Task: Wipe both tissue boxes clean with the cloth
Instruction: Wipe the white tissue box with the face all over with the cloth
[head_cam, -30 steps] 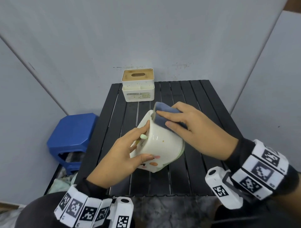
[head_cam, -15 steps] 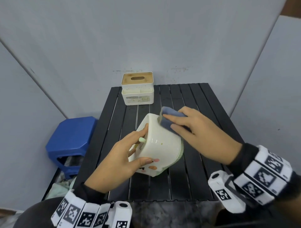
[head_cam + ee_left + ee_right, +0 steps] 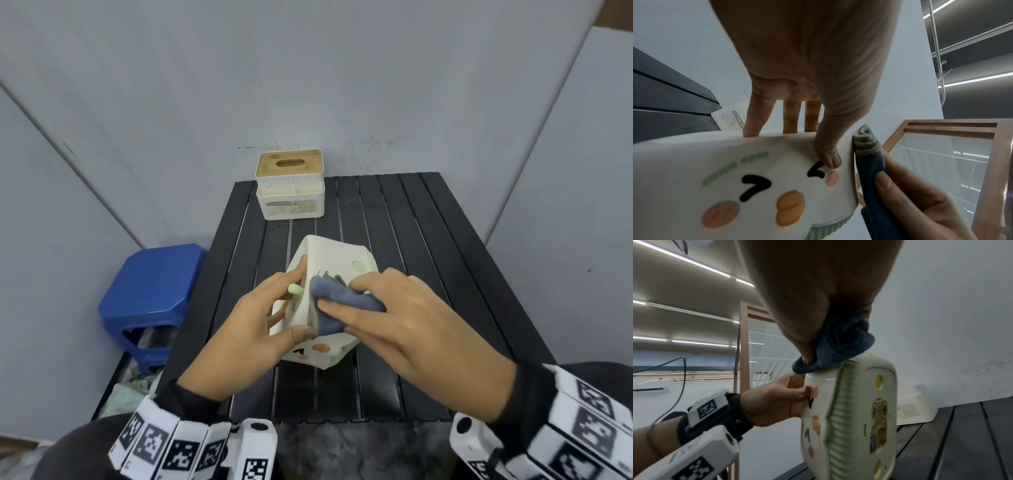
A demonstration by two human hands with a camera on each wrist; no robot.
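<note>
A rounded white tissue box (image 3: 334,260) with a cartoon face (image 3: 756,191) and a green base (image 3: 857,418) stands tipped on its edge mid-table. My left hand (image 3: 255,320) grips its left side, thumb on the face. My right hand (image 3: 394,320) holds a crumpled blue cloth (image 3: 337,303) pressed on the box's upper near side; the cloth (image 3: 840,344) also shows under my palm and beside the box (image 3: 869,155). A second tissue box (image 3: 290,186), cream with a wooden slotted lid, stands at the table's far edge.
The black slatted table (image 3: 411,240) is boxed in by grey walls behind and to the right. A blue plastic stool (image 3: 154,291) stands to the left of the table, with clutter on the floor below it.
The cloth and my right hand have slid from the box's far upper edge down toward me. The box has turned, so its face side now shows near my left thumb.
</note>
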